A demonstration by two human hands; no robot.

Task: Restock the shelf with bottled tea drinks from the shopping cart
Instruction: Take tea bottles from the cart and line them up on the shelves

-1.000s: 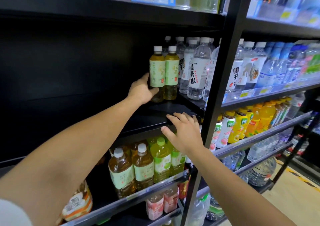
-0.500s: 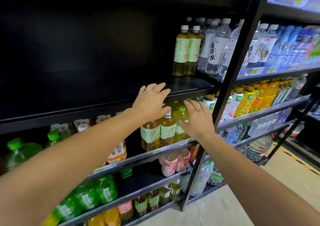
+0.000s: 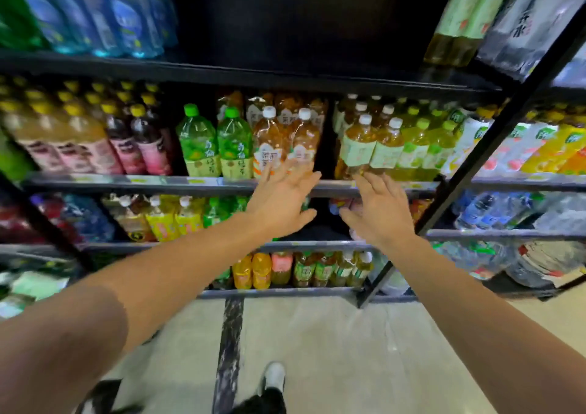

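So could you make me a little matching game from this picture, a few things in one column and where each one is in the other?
Things:
1. two green-capped bottles
2. two pale-label tea bottles
3. left hand
4. white shoe

Places:
A. on the floor at the bottom
B. top shelf, upper right
C. middle shelf, left of the amber white-capped bottles
D. spread open in front of the shelf edge, holding nothing

Pairs: 1-C, 2-B, 3-D, 4-A
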